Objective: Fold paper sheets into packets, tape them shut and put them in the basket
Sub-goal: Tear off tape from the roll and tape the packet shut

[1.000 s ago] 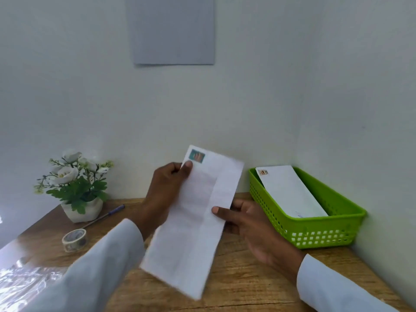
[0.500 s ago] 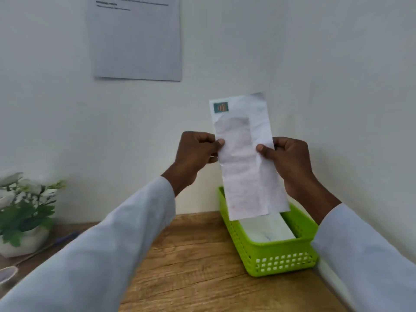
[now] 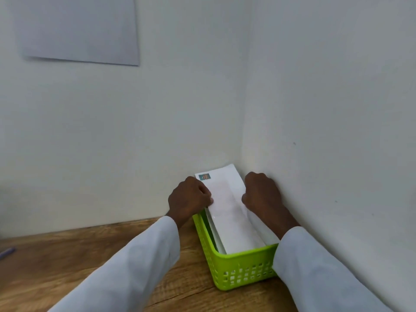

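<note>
The green basket [image 3: 236, 270] sits jammed into the corner, right side hard up vs the right wall [image 3: 326, 131], far end near the back wall [image 3: 112, 131], so no room on those two sides; the only open approach is from the left and front, over the wooden bench [image 3: 67, 255], w/ bare wood running off to the left. The folded paper packet [image 3: 227, 208] is lying lengthways in the basket, near end down inside behind the front rim, far end tilted up, poking above the basket and leaning toward the corner; small coloured sticker at its top left. It rests on top of another white packet [image 3: 215, 235], whose edge shows along the left side. Left hand [image 3: 190, 199] is at the packet's left edge, fingers curled in, knuckles up, pinching the paper edge, approx. halfway along. Right hand [image 3: 262, 194] mirrors it at the right edge, fingers curled round the edge, back of the hand squeezed close to the right wall; can't tell if it touches. Both forearms in white sleeves reach in from below, right sleeve [image 3: 315, 266] crossing over the basket's front right corner, left sleeve [image 3: 135, 262] across the bench. A grey sheet [image 3: 78, 30] is stuck on the back wall up top left. A blurry pen tip [image 3: 6, 253] shows at the far left edge.
</note>
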Demonstrator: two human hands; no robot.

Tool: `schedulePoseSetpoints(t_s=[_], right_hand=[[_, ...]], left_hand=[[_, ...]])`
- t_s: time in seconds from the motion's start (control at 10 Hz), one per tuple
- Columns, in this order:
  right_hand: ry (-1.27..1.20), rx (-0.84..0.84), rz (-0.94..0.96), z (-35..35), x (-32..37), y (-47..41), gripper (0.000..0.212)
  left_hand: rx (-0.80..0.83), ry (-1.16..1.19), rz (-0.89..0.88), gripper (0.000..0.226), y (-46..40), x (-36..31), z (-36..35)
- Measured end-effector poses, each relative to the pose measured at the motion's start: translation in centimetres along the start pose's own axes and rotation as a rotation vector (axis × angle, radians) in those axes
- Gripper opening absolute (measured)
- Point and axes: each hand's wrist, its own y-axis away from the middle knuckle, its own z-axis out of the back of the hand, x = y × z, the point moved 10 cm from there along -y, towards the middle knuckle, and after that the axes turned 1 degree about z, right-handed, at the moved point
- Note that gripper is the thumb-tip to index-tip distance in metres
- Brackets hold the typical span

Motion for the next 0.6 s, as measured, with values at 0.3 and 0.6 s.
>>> schedulePoseSetpoints(t_s=[0.3, 0.6], right_hand=[[0.155, 0.131, 0.027, -2.1, 0.0, 1.1, 0.022], [0.218, 0.095, 0.101, -1.6, 1.0, 1.9, 0.023]], left_hand=[[-0.041, -0.438, -0.198, 0.021, 0.4, -2.6, -1.3], [-0.114, -0.44, -0.26, 0.028, 1.5, -3.1, -0.6]])
